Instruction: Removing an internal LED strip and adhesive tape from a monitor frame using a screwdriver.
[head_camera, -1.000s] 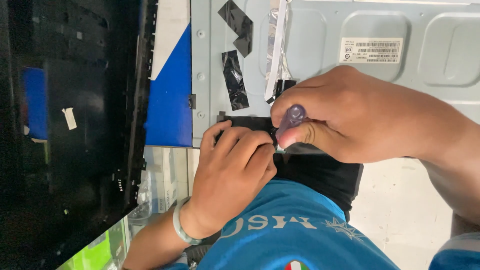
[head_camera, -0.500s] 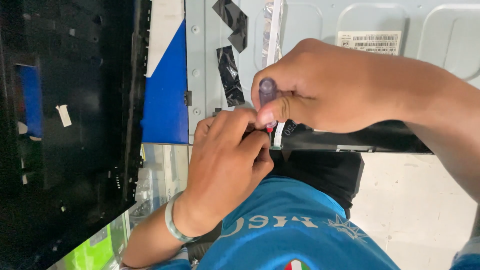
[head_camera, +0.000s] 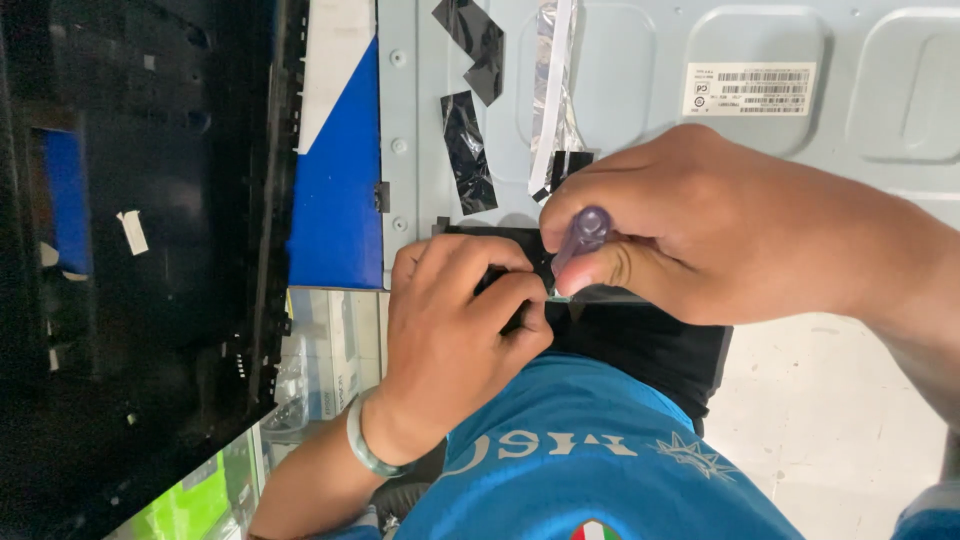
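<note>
Black back cover (head_camera: 140, 280) at far left, blue surface (head_camera: 340, 200) beside it. Left hand (head_camera: 455, 330) curled, fingertips pressing the black strip (head_camera: 500, 245) at the grey metal panel's (head_camera: 640, 90) edge. Right hand (head_camera: 700, 230) closed around a purple-handled screwdriver (head_camera: 583, 235), tip hidden between the hands.

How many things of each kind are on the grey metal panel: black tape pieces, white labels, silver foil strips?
Black tape pieces: 3
White label: 1
Silver foil strip: 1
Total: 5
</note>
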